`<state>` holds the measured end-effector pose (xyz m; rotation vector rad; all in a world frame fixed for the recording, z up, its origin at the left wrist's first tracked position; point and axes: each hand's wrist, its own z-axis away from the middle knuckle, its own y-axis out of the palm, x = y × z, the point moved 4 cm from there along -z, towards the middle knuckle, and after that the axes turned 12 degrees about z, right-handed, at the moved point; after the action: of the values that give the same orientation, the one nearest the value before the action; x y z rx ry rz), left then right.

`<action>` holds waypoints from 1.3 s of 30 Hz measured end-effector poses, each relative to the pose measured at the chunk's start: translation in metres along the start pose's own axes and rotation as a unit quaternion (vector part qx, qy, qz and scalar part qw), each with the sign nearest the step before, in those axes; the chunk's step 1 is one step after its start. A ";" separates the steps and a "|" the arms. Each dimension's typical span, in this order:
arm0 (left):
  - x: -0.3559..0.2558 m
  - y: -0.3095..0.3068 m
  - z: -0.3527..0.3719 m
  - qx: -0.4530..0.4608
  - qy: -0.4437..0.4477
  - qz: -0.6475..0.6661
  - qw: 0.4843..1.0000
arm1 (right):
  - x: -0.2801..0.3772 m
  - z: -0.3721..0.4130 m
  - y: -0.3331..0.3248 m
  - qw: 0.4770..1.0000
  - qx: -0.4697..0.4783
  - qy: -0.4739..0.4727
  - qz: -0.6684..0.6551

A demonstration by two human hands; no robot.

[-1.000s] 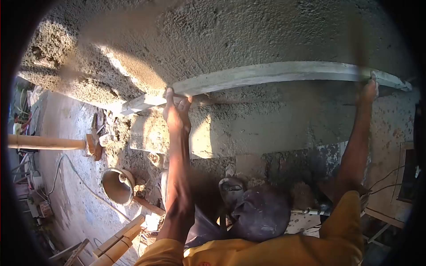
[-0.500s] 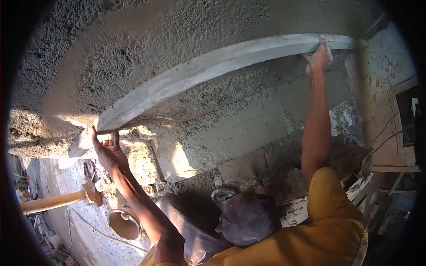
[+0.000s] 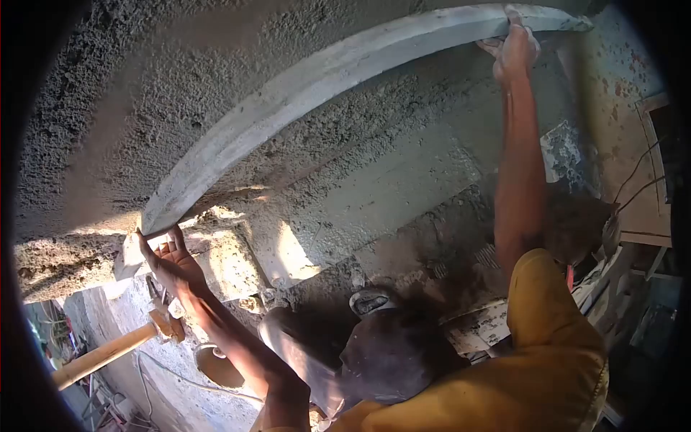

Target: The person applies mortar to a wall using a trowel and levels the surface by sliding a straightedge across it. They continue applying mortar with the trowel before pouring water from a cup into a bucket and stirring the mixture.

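A long, grey, mortar-smeared straightedge (image 3: 324,83) lies against the rough wet plaster surface (image 3: 165,108); the lens makes it look bowed. At its lower left end, my left hand (image 3: 176,270) has its thumb and fingers around the edge. Near the far upper right end, my right hand (image 3: 517,54) grips the bar, fingers over its face and mortar on the skin. Both arms are stretched out. Below the bar runs a smoother grey plaster band (image 3: 389,187).
A round wooden pole (image 3: 108,353) with a block at its end juts in at lower left. Near it are a round container (image 3: 219,367) and a thin cable (image 3: 187,381). Dark wires (image 3: 637,169) hang by the right wall. My knee (image 3: 389,360) is below.
The view has tilted. The straightedge and my right hand appear higher in the picture, while the bar's left end and my left hand sit slightly further left and lower. Both grips stay the same.
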<state>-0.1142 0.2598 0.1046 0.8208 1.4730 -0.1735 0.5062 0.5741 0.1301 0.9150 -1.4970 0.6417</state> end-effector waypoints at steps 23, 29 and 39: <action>0.060 -0.053 0.000 -0.016 -0.111 0.123 0.986 | -0.049 0.033 0.004 0.997 0.024 0.071 -0.032; 0.063 -0.052 0.006 -0.033 -0.111 0.096 0.989 | -0.065 0.036 -0.009 0.989 0.018 0.147 -0.019; -0.178 0.043 -0.036 0.041 0.370 -0.526 0.765 | 0.237 -0.008 0.037 0.985 -0.010 -0.170 -0.026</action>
<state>-0.1435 0.2464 0.2883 -0.0257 2.5875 -0.8322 0.4840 0.5580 0.3689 1.0830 -1.7707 0.4456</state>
